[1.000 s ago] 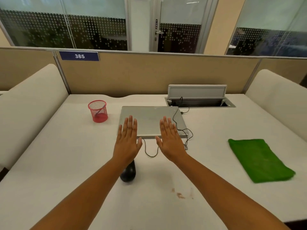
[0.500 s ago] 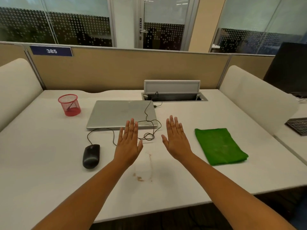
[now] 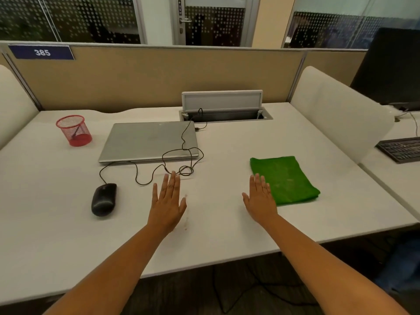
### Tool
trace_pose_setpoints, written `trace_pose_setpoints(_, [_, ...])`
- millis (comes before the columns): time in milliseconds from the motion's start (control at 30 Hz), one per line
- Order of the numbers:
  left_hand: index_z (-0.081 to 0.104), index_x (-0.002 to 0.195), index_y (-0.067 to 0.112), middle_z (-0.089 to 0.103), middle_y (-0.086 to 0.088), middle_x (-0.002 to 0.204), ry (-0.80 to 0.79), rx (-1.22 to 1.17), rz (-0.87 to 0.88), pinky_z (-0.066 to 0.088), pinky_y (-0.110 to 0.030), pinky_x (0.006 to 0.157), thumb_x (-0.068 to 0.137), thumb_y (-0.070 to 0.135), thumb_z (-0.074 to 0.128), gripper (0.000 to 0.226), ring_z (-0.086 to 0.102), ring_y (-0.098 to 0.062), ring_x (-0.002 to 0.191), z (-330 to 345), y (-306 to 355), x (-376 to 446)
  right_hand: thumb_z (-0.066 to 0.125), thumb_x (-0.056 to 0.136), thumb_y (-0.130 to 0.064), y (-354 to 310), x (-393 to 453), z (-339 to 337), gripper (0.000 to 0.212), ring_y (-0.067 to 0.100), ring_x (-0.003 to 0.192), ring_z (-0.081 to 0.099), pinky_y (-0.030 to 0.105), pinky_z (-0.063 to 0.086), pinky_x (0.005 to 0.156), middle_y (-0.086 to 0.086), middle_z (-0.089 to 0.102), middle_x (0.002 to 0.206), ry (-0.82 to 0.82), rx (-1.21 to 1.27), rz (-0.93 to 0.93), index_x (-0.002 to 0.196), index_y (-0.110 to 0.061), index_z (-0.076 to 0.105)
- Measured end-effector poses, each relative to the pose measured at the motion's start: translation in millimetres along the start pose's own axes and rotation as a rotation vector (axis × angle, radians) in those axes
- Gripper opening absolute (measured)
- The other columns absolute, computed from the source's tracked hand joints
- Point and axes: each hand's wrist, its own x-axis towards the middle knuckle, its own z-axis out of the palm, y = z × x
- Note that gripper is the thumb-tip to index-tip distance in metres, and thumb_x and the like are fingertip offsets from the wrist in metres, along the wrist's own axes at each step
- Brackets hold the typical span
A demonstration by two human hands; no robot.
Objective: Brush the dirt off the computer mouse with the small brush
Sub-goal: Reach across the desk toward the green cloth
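Note:
A black wired computer mouse (image 3: 103, 199) lies on the white desk (image 3: 45, 235), left of my hands. Its thin cable (image 3: 181, 151) loops across the desk and over the closed laptop. A red mesh cup (image 3: 74, 130) at the back left holds a thin dark stick, possibly the small brush (image 3: 76, 133). My left hand (image 3: 168, 203) is flat, palm down, fingers apart, a hand's width right of the mouse, holding nothing. My right hand (image 3: 260, 198) is also flat and empty, its fingers at the left edge of the green cloth.
A closed silver laptop (image 3: 147, 142) lies behind the mouse. A folded green cloth (image 3: 288, 178) lies at the right. An open cable hatch (image 3: 225, 110) sits at the back by the partition. A small brownish stain (image 3: 186, 220) marks the desk. A keyboard (image 3: 402, 148) is on the neighbouring desk.
The view has turned right, so the mouse came out from under my left arm and now lies to its left. My hands have spread further apart; the right one reached the cloth's edge.

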Motion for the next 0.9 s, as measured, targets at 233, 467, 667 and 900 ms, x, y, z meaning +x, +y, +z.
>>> trace_pose_setpoints(233, [-0.017,0.139,0.015,-0.022,0.0,0.148,-0.071,-0.101,-0.056,-0.017,-0.038,0.11,0.08,0.053,-0.008,0.07,-0.024,-0.016,0.136,11,-24,-20,0.022,0.101,-0.027,29,-8,13,0.057,0.028,0.144,0.01,0.034,0.007,0.116,0.02,0.007,0.156,-0.129,0.088,0.138,0.145,0.0,-0.004])
trace_pose_setpoints(467, [-0.01,0.142,0.015,-0.013,-0.002,0.152,-0.107,-0.134,-0.153,-0.012,-0.036,0.111,0.095,0.043,0.013,0.06,-0.02,-0.012,0.136,7,-74,-36,0.054,0.082,0.016,42,-5,10,0.03,0.041,0.09,0.064,0.039,0.052,0.08,0.033,0.063,0.098,0.196,0.237,0.073,0.112,0.016,0.054])
trace_pose_setpoints(667, [-0.002,0.145,0.014,-0.003,-0.004,0.155,-0.144,-0.197,-0.183,-0.01,-0.035,0.111,0.098,0.034,0.026,0.058,-0.01,-0.017,0.141,6,-101,-50,0.044,0.088,0.007,9,-4,-22,0.04,0.04,0.093,0.058,0.039,0.046,0.076,0.029,0.061,0.109,0.184,0.483,0.275,0.128,0.002,0.049])
trace_pose_setpoints(900, [0.0,0.146,0.016,-0.001,-0.001,0.155,-0.147,-0.174,-0.071,-0.01,-0.034,0.111,0.098,0.036,0.027,0.058,-0.013,-0.013,0.139,5,-122,-59,0.05,0.086,-0.001,-78,-35,-35,0.047,0.015,0.069,0.051,0.025,0.038,0.064,0.021,0.064,0.106,0.246,0.741,0.213,0.132,-0.01,0.048])
